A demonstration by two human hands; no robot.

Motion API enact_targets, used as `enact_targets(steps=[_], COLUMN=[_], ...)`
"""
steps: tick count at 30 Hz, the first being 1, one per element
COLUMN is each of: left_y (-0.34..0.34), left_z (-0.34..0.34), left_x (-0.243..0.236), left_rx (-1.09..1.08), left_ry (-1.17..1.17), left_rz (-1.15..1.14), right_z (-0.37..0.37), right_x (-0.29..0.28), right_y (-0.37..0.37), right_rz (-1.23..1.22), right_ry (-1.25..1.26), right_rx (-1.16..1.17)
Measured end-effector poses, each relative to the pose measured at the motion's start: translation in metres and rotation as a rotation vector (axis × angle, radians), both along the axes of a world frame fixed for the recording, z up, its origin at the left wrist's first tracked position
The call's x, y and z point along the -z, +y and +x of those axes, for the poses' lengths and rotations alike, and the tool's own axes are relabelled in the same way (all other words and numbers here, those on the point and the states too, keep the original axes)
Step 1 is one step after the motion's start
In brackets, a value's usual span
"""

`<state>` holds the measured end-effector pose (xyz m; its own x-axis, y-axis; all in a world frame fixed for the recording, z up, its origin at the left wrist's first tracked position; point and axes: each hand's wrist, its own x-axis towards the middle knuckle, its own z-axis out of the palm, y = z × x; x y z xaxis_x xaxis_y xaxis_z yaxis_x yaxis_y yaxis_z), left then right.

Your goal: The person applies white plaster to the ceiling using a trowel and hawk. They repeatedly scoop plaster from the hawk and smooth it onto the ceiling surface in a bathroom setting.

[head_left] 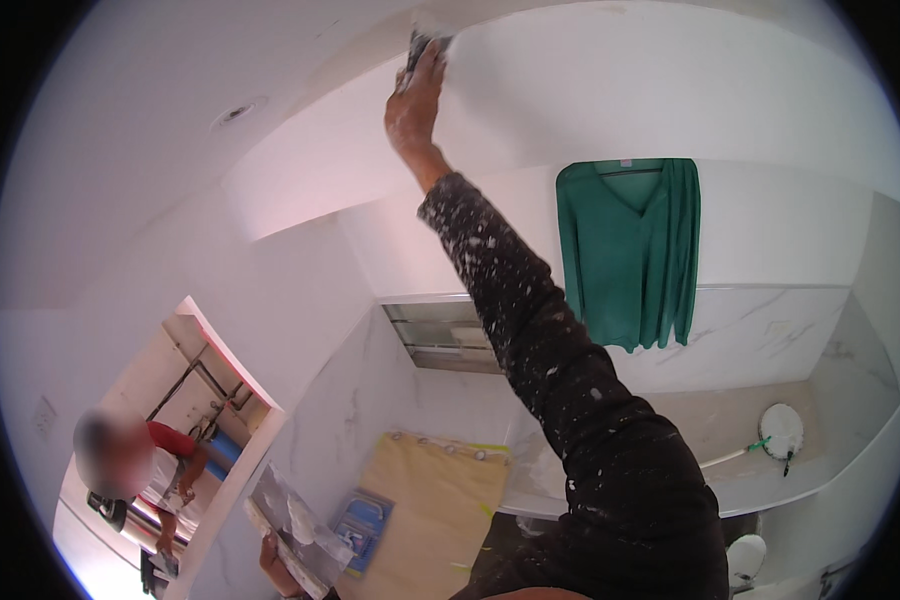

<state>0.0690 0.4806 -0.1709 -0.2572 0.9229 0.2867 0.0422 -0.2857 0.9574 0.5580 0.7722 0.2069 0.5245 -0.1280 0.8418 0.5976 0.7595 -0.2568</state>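
Observation:
My right arm, in a dark sleeve spotted with white, reaches up. At its end my right hand [417, 105] is closed around a putty knife [418, 48], whose blade lies against the white surface near the ceiling edge. White material coats the blade and my fingers. Low on the left, my left hand [278, 566] grips a wide plastering blade [295, 520] by its pale long edge. Its flat metal face carries white smears. Part of that hand is cut off by the lower rim.
A green long-sleeved top [630, 250] hangs on the wall. Below stand a beige covered surface [430, 500], a blue package [363, 530] and a ledge with a round white object [782, 432]. Through an opening at left, a person [165, 480] works. A ceiling fitting [236, 113] sits upper left.

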Motion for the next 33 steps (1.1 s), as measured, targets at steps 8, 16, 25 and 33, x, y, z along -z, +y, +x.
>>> enact_targets(steps=[8, 16, 25, 33], left_y=[0.026, 0.060, 0.078, 0.109], left_z=[0.084, 0.200, 0.235, 0.269], left_x=[-0.023, -0.063, -0.055, -0.060], left_rx=[0.442, 0.775, 0.910, 0.643], left_ry=[-0.665, -0.860, -0.963, -0.732], left_rz=[0.026, -0.014, -0.009, 0.596], right_z=[-0.047, -0.052, 0.074, 0.071], right_x=[0.142, 0.222, 0.249, 0.254], right_y=[-0.140, -0.222, -0.241, -0.321], right_rz=[-0.627, -0.304, -0.854, -0.806], right_ry=[-0.438, -1.521, -1.392, 0.335], right_rx=[-0.617, -0.293, 0.195, -1.478])
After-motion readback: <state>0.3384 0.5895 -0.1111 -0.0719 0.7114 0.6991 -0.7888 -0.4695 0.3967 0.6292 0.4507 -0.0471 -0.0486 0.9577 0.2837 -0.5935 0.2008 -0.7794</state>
